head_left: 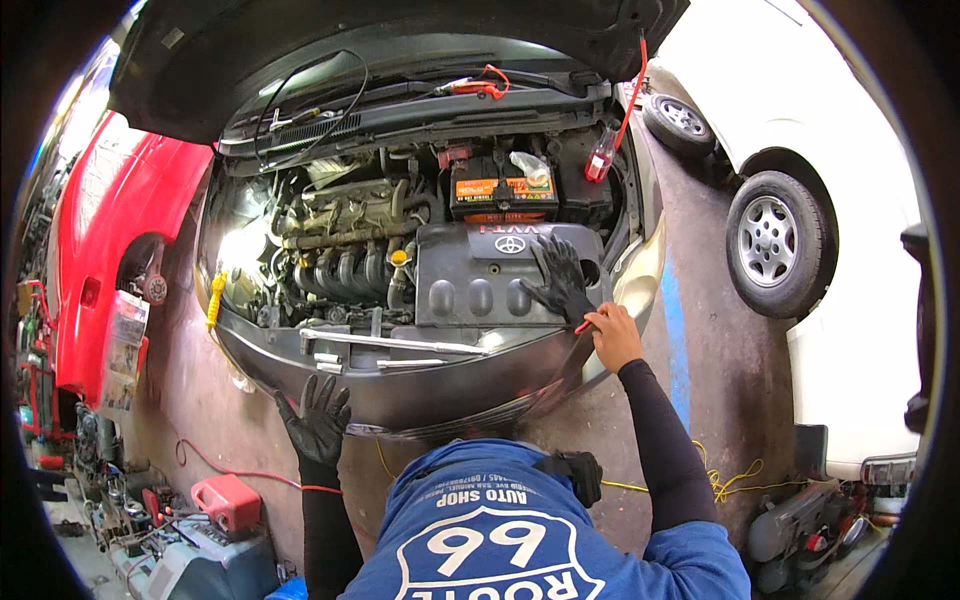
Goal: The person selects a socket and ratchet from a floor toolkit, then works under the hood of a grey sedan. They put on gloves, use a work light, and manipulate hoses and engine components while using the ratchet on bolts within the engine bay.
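My left hand [318, 420], in a black glove with fingers spread, is just below the car's front edge at the lower left. My bare right hand [615, 338] is closed on a small red item [584, 327] at the cuff of a loose black glove [562, 280], which lies over the plastic engine cover [460, 285]. A long chrome ratchet handle [392, 341], two short sockets [326, 359] and an extension bar [408, 364] lie along the front panel [370, 400] of the open engine bay.
A raised hood [390, 45], battery [500, 185], hanging red tool [601, 155] and yellow tool [214, 300] surround me. A red car [95, 250] is left, a white car [850, 380] right. Cords [730, 480], a red case [225, 500] and equipment [800, 540] lie on the floor.
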Motion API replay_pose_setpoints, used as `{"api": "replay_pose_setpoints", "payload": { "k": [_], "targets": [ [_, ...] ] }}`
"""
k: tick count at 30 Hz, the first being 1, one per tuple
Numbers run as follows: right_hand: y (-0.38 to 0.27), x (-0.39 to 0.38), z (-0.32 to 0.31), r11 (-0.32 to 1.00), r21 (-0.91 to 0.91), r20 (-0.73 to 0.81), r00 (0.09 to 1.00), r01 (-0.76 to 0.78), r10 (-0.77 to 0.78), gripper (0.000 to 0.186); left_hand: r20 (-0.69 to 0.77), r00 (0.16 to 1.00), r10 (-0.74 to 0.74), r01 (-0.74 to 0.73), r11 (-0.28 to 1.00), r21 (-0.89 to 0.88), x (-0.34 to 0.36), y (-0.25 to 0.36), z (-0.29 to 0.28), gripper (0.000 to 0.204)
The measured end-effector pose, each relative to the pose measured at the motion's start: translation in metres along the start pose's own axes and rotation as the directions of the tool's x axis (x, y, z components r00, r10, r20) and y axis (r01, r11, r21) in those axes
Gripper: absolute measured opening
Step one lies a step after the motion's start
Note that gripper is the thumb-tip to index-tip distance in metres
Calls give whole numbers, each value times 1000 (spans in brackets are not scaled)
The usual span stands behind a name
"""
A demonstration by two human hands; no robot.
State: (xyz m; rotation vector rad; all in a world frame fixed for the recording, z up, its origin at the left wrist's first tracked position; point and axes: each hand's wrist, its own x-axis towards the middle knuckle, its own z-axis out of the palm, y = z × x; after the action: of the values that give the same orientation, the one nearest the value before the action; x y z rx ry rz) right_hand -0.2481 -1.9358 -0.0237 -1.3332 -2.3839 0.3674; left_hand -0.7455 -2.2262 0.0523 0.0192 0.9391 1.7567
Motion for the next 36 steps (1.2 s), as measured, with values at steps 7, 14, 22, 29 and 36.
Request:
{"api": "replay_pose_setpoints", "payload": {
  "k": [7,14,22,29,36],
  "targets": [
    [2,35,6,951,-77,82,952,301,-295,17,-256,962,92,-34,974,222,-17,-41,4,66],
    [-136,55,-29,812,576,-227,973,94,48,6,186,979,81,-187,720,668,-44,-88,113,25],
    [-297,7,-45,545,838,98,977,20,-187,11,274,961,27,-224,655,722,-57,-63,143,18],
    [-337,-42,33,911,157,292,863,381,-411,9,169,897,408,-415,647,640,-105,-51,76,15],
    [-389,-22,65,2,524,839,516,-852,-172,18,296,938,180,-343,368,864,-151,-11,-5,19]
  ]
}}
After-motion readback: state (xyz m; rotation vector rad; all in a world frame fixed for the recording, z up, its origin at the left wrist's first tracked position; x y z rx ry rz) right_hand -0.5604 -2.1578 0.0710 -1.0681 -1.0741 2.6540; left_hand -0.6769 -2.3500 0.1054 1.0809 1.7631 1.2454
